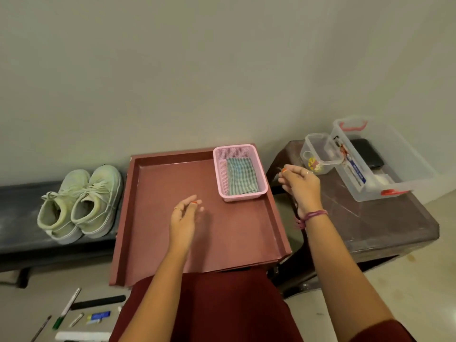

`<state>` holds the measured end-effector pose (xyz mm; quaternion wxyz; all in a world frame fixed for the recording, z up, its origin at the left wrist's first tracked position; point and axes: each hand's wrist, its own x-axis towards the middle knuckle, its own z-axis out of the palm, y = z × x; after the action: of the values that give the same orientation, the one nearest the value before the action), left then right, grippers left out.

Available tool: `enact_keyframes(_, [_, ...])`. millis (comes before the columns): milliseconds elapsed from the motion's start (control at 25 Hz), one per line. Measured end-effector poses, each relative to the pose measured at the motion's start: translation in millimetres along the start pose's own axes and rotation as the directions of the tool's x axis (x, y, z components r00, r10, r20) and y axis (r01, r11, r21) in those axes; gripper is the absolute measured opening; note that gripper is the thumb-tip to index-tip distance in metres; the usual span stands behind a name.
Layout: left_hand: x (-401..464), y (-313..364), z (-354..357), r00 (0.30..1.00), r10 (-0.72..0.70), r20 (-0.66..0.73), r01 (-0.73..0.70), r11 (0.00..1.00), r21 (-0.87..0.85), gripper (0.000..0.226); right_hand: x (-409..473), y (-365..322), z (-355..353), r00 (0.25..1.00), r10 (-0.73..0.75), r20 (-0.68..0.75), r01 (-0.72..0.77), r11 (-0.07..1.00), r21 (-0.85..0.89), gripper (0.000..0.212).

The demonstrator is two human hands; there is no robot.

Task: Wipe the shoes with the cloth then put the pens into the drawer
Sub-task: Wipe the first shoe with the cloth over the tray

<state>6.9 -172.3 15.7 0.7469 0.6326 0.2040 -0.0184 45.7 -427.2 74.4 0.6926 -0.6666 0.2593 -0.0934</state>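
A pair of pale green shoes [81,202] stands on a dark bench [17,218] at the left, heels toward me. A checked green cloth [241,175] lies folded in a pink basket [218,169] at the far right corner of the red-brown drawer [158,193], which is pulled out in front of me. Several pens [65,309] lie on the floor at the bottom left. My left hand [183,218] hovers over the drawer's bare bottom, fingers relaxed, holding nothing. My right hand [299,186] hangs beyond the drawer's right rim, fingers loosely curled, nothing in it.
A brown stool [370,218] at the right carries a small clear box [320,154] and a large clear bin [380,159] with red latches. A wall rises right behind the drawer. A dark file and a blue-and-white packet [98,317] lie among the pens.
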Motion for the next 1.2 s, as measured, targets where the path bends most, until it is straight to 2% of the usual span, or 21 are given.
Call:
enact_keyframes(120, [3.0, -23.9, -39.5, 0.985, -0.138, -0.103, 0.122, 0.982, -0.143, 0.020, 6.7, 44.1, 38.2, 0.997, 0.081, 0.007, -0.080, 0.996, -0.043, 0.023])
enact_keyframes(200, [7.8, -37.6, -60.3, 0.966, -0.214, -0.146, 0.177, 0.956, -0.234, 0.021, 16.3, 65.0, 59.6, 0.998, 0.070, -0.001, -0.069, 0.978, -0.198, 0.037])
enact_keyframes(360, [24.8, -38.7, -77.8, 0.938, -0.298, -0.175, 0.219, 0.904, -0.367, 0.018, 38.4, 79.1, 102.1, 0.997, -0.021, 0.069, 0.055, 0.834, -0.549, 0.042])
enact_keyframes(480, [36.3, -36.6, -81.2, 0.931, -0.335, -0.147, 0.260, 0.890, -0.375, 0.016, 58.6, 84.9, 132.9, 0.978, -0.083, 0.193, 0.202, 0.625, -0.754, 0.036])
enact_keyframes(600, [40.2, -39.3, -84.7, 0.903, -0.405, -0.145, 0.327, 0.865, -0.382, 0.016, 78.8, 99.1, 153.5, 0.960, -0.013, 0.280, 0.258, 0.436, -0.862, 0.035])
enact_keyframes(680, [41.9, -40.0, -85.8, 0.891, -0.434, -0.134, 0.353, 0.847, -0.397, 0.018, 87.1, 106.4, 164.3, 0.955, 0.017, 0.295, 0.277, 0.298, -0.914, 0.040])
enact_keyframes(800, [43.4, -40.7, -84.4, 0.878, -0.464, -0.115, 0.385, 0.830, -0.404, 0.018, 92.3, 117.3, 177.3, 0.947, -0.016, 0.322, 0.322, 0.009, -0.947, 0.038])
enact_keyframes(840, [43.2, -40.5, -83.8, 0.876, -0.469, -0.110, 0.391, 0.826, -0.405, 0.018, 92.8, 120.1, 178.4, 0.939, -0.026, 0.344, 0.342, -0.066, -0.937, 0.037])
enact_keyframes(880, [43.1, -40.3, -83.8, 0.876, -0.472, -0.105, 0.395, 0.824, -0.407, 0.018, 93.2, 120.7, 178.4, 0.932, -0.040, 0.359, 0.355, -0.093, -0.930, 0.036])
enact_keyframes(960, [42.5, -40.1, -84.9, 0.875, -0.474, -0.096, 0.398, 0.818, -0.415, 0.017, 95.0, 114.2, 172.8, 0.939, -0.088, 0.332, 0.336, 0.034, -0.941, 0.034])
enact_keyframes(1000, [41.8, -39.4, -86.0, 0.876, -0.473, -0.092, 0.397, 0.817, -0.418, 0.018, 96.8, 108.4, 167.3, 0.951, -0.101, 0.293, 0.306, 0.144, -0.941, 0.030])
enact_keyframes(1080, [40.4, -39.4, -87.7, 0.883, -0.462, -0.082, 0.389, 0.818, -0.423, 0.020, 99.8, 91.8, 152.9, 0.980, -0.070, 0.185, 0.196, 0.447, -0.873, 0.022])
enact_keyframes(1160, [37.4, -39.1, -88.4, 0.896, -0.439, -0.068, 0.368, 0.819, -0.440, 0.023, 100.6, 78.4, 139.9, 0.995, 0.004, 0.095, 0.060, 0.749, -0.659, 0.021])
enact_keyframes(1200, [34.6, -38.0, -88.2, 0.902, -0.429, -0.057, 0.358, 0.814, -0.457, 0.022, 99.6, 74.0, 133.4, 0.997, 0.044, 0.063, -0.008, 0.873, -0.488, 0.016])
